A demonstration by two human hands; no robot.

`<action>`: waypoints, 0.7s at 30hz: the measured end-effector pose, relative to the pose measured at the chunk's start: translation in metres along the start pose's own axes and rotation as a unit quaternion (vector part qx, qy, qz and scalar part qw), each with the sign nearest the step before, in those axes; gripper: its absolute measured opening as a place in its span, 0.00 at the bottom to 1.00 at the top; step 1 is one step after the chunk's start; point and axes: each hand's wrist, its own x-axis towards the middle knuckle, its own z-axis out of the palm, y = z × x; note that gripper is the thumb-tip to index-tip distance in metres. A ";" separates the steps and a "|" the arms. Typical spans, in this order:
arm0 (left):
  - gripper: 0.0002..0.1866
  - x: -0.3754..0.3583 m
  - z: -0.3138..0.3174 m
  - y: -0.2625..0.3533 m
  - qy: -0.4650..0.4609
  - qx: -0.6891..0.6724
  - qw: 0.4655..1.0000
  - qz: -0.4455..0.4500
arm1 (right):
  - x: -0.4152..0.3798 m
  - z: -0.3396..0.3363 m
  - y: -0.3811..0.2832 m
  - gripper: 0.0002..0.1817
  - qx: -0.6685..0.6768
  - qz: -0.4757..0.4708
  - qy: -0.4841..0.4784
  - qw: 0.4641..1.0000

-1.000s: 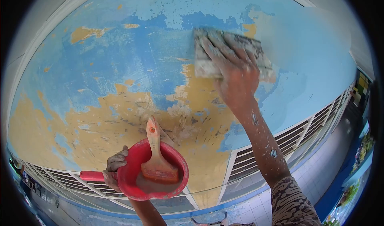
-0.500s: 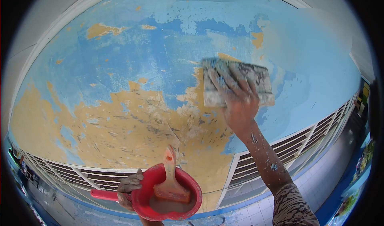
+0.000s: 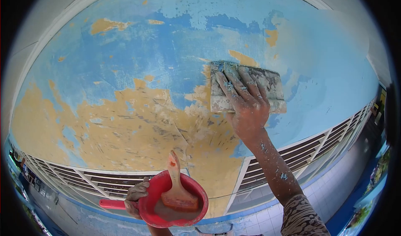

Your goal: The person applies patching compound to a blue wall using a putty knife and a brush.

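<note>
My right hand (image 3: 246, 104) presses a worn rectangular plastering float (image 3: 269, 79) against the wall (image 3: 138, 127), its fingers stretched over the back and dotted with paint flakes. Beneath the float the surface is hidden. Lower down, my left hand (image 3: 136, 195) grips a red plastic dipper (image 3: 152, 221) where its handle meets the bowl. Murky liquid (image 3: 167, 213) fills the bottom of the dipper. Leaning in it is a wide paintbrush (image 3: 177, 194), bristles down and handle up.
Peeling blue paint and bare tan patches cover the wall. Louvred windows (image 3: 288, 165) run along its lower part on both sides. White floor tiles (image 3: 309, 202) and a blue ledge (image 3: 225, 222) lie below. Plants (image 3: 359, 217) show at the right edge.
The float and right hand, blurred before, now appear sharp at nearly the same place. The dipper in my left hand has shifted very slightly within the view.
</note>
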 end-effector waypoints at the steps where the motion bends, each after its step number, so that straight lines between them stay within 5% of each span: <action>1: 0.37 0.000 -0.001 -0.001 -0.002 0.000 1.000 -0.001 | 0.000 0.001 0.001 0.38 -0.006 -0.007 0.007 1.000; 6: 0.36 -0.002 -0.009 -0.003 -0.058 0.013 0.998 -0.001 | 0.003 0.003 0.007 0.37 0.004 -0.007 0.020 1.000; 11: 0.36 -0.009 0.008 -0.015 -0.019 -0.004 0.999 -0.035 | 0.000 0.010 0.012 0.35 0.010 -0.005 0.023 1.000; 13: 0.36 -0.012 0.011 -0.020 -0.012 -0.002 0.999 -0.042 | -0.004 0.031 0.022 0.38 -0.042 -0.053 0.098 0.993; 17: 0.35 -0.015 0.019 -0.021 -0.063 0.015 0.996 -0.056 | 0.062 0.014 0.026 0.38 -0.024 -0.021 0.074 0.997; 19: 0.34 -0.015 0.023 -0.017 -0.077 0.022 0.995 -0.062 | 0.075 0.011 0.024 0.27 0.008 -0.023 0.072 0.997; 21: 0.35 -0.018 0.020 -0.014 -0.070 0.023 0.996 -0.041 | 0.033 0.000 0.016 0.30 0.006 -0.029 0.052 0.998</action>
